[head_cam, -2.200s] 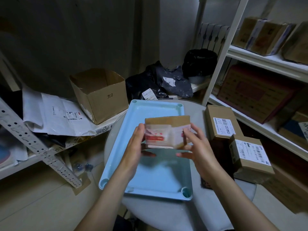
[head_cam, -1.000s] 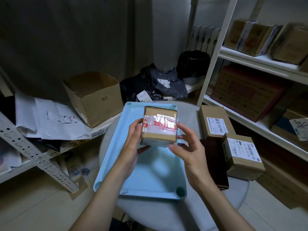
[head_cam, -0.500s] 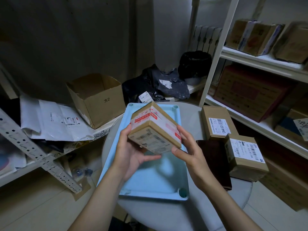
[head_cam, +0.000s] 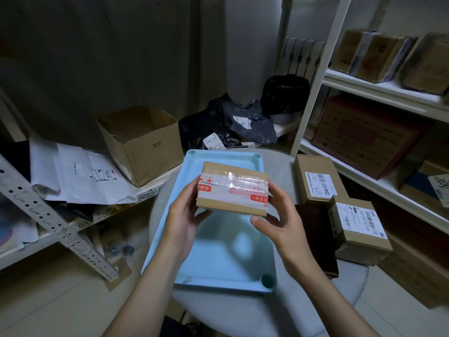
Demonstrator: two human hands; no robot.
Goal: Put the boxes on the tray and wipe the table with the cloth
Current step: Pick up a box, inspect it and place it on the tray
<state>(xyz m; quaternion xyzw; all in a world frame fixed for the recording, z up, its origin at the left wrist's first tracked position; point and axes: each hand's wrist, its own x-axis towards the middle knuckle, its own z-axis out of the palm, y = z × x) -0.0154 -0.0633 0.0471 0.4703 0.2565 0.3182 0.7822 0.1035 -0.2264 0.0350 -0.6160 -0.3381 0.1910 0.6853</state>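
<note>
Round table (head_cam: pixel 286 312) among shelves bears blue tray (head_cam: pixel 218 271), boxes.

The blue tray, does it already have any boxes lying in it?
No. The blue tray lies bare; the taped box is held above it by the left hand and right hand.

The box (head_cam: pixel 232 189) between my hands is brown card banded in clear tape with red-and-white print, the tray (head_cam: pixel 218 261) under them pale blue on a grey-white table (head_cam: pixel 286 310), and right of my right hand lie two brown boxes (head_cam: pixel 315 178) with white barcode labels and a dark brown cloth (head_cam: pixel 315 237).
</note>
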